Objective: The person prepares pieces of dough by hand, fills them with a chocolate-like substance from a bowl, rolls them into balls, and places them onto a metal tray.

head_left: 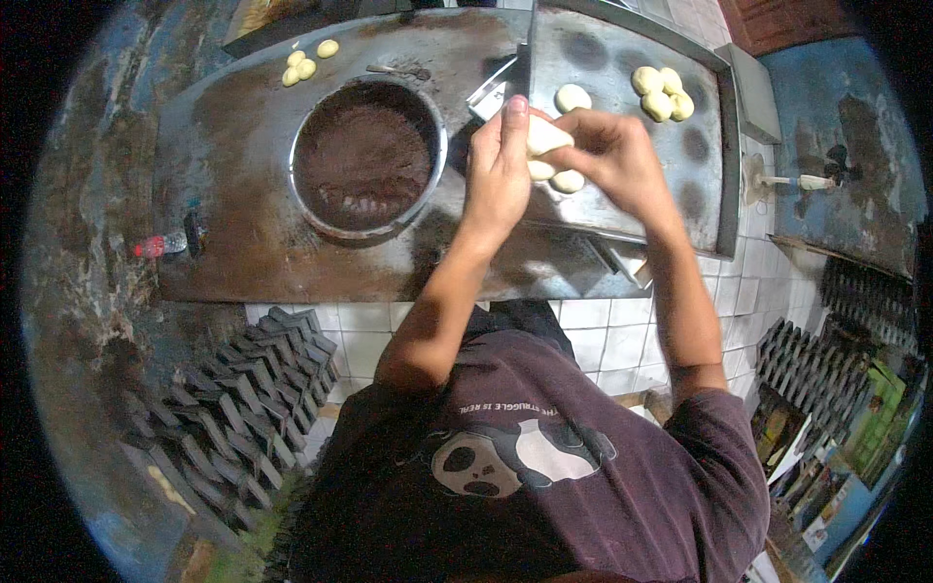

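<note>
A pale piece of dough (547,137) is held between my two hands above the near left part of a metal tray (622,209). My left hand (500,160) grips it from the left, thumb pointing up along its side. From the right, my right hand (618,154) pinches the dough between thumb and fingers. Just beyond my hands a round dough ball (573,97) lies on the tray, and another dough ball (568,182) sits beneath them, partly covered. A cluster of dough balls (663,94) rests farther right on the same tray.
Left of my hands stands a steel bowl (442,155) of dark brown crumbly filling (360,151). Beyond it are a spoon (398,71) and several dough balls (299,65). A bottle with a red cap (165,245) lies at the left. Stacked dark racks (243,408) flank me.
</note>
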A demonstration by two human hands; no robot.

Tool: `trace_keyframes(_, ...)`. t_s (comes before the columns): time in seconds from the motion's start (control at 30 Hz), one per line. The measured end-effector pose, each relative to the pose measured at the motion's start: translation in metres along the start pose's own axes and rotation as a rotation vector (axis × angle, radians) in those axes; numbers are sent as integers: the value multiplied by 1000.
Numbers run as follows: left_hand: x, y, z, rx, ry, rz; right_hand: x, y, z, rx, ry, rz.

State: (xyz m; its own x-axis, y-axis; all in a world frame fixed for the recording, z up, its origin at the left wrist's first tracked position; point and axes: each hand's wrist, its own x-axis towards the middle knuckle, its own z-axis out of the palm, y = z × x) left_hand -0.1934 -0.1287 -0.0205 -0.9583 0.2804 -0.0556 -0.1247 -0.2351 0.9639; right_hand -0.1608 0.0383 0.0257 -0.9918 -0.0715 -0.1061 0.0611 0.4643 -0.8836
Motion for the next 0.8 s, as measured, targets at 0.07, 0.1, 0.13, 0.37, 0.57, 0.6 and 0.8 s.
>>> trace_keyframes(0.07,-5,15,-12,-66,149,58,-13,-31,36,233,11,-1)
trace_keyframes(0.1,-8,23,-21,-46,224,104,-16,-41,51,297,28,-116)
trace_keyframes(0.13,-9,28,-31,-33,250,153,-17,-44,70,348,73,-231)
trace_keyframes(0.37,-25,76,-89,-256,497,-68,32,-92,182,516,655,-183)
trace_keyframes(0.57,-24,78,-183,-86,-107,128,50,-110,198,594,488,-133)
trace_keyframes(0.6,-24,75,-189,-153,-38,117,51,-115,200,564,469,-79)
trace_keyframes(0.8,-23,39,-234,-108,-206,10,33,-150,197,528,128,27)
